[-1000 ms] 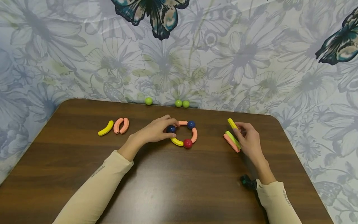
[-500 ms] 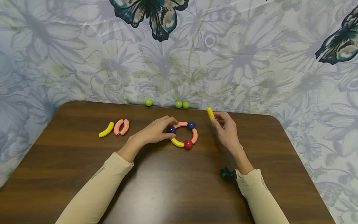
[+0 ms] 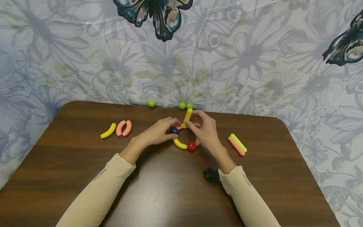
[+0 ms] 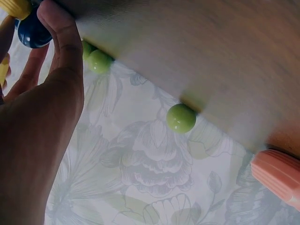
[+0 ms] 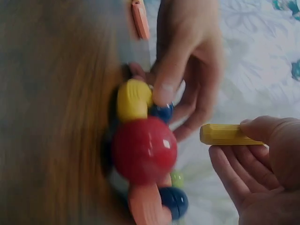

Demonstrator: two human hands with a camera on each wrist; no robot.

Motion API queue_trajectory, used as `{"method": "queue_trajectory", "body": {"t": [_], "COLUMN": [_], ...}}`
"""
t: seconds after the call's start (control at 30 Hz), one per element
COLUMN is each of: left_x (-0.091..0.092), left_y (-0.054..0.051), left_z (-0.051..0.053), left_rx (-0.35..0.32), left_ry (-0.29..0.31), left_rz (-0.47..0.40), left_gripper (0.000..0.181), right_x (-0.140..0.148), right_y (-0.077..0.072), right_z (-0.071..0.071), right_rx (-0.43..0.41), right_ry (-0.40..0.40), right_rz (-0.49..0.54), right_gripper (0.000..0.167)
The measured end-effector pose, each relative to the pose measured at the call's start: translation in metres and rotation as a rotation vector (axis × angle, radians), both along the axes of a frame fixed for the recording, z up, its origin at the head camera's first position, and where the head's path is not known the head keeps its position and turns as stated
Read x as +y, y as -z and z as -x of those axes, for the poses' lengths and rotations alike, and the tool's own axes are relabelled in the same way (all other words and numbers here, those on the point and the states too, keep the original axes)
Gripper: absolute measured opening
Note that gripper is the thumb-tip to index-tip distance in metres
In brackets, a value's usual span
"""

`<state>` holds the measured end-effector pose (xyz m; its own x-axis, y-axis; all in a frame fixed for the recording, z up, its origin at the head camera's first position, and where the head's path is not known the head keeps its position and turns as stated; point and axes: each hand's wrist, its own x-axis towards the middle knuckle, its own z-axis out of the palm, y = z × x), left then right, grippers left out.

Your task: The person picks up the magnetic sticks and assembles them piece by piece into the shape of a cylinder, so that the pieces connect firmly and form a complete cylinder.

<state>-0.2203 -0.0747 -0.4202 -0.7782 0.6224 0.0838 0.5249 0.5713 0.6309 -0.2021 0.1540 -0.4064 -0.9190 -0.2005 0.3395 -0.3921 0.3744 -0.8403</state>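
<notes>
A ring of curved sticks and balls lies on the table. My left hand (image 3: 156, 130) pinches its blue ball (image 3: 173, 130) between thumb and fingers. A curved yellow stick (image 3: 180, 144) and a red ball (image 3: 191, 146) form the near side. My right hand (image 3: 207, 130) pinches a straight yellow stick (image 3: 187, 117) and holds it tilted up over the ring's far side, apart from the red ball (image 5: 145, 150) in the right wrist view. From the head, that hand hides the second blue ball (image 5: 174, 203), which shows beside a curved pink stick (image 5: 144, 204) in the right wrist view.
On the left lie a curved yellow stick (image 3: 108, 130) and two curved pink sticks (image 3: 128, 128). To the right, a straight pink stick (image 3: 236, 146) lies against a yellow-green one (image 3: 239, 142). Green balls (image 3: 151, 102) sit along the table's (image 3: 158, 195) far edge by the patterned backdrop.
My right hand has carried the straight yellow stick leftward from beside the two straight sticks to above the ring. My left hand has stayed on the blue ball.
</notes>
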Motion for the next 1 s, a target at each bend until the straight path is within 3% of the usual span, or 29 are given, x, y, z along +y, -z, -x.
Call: {"method": "queue_trajectory", "body": {"t": [0.2,0.47,0.63,1.0], "left_x": [0.0,0.0,0.0,0.002], "left_y": [0.0,0.001,0.002,0.002], "left_z": [0.0,0.001,-0.001,-0.002], "left_rx": [0.028,0.032,0.038,0.033], "left_ry": [0.008,-0.005,-0.006,-0.033], "left_rz": [0.004,0.009,-0.016,-0.029], "left_gripper": [0.036,0.029,0.028,0.046], "right_x": [-0.015,-0.02,-0.022,-0.026], "right_y": [0.008,0.015,0.017,0.022], "right_z": [-0.002,-0.002,-0.002,-0.002], "right_rx": [0.062,0.048,0.077,0.18], "right_ry": [-0.059,-0.107,-0.14,-0.122], "right_rz": [-0.024,-0.009,-0.069,-0.179], "right_gripper": [0.028,0.028,0.028,0.026]}}
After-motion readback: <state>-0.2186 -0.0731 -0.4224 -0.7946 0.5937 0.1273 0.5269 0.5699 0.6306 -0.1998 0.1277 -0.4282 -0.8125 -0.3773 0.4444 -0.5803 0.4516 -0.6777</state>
